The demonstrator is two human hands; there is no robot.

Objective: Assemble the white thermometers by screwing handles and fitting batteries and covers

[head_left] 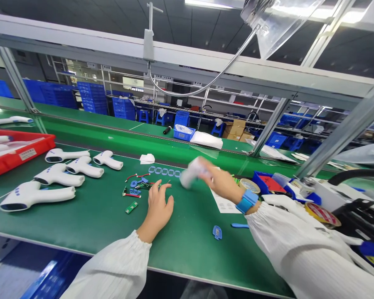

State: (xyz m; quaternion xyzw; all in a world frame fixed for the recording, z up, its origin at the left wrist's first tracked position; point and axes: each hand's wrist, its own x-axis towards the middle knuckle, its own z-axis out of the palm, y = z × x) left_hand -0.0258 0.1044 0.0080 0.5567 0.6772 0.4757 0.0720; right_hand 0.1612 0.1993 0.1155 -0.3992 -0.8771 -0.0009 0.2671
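White sleeves [308, 253] over a green bench [180, 257], red tray [6, 165] far left of a row of blue frames [168, 172], white gun-shaped housings [60, 174] nearer the row, left hand [158, 207] loosely open below it by small wired parts [143, 180], contact unclear, right hand [220, 181] gripping a blurred white housing [191, 172] at the row's right end.

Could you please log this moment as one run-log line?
right hand: holding blurred white rounded plastic casing | left hand: open, near thin red wires | beyond left hand: row of flat blue rings
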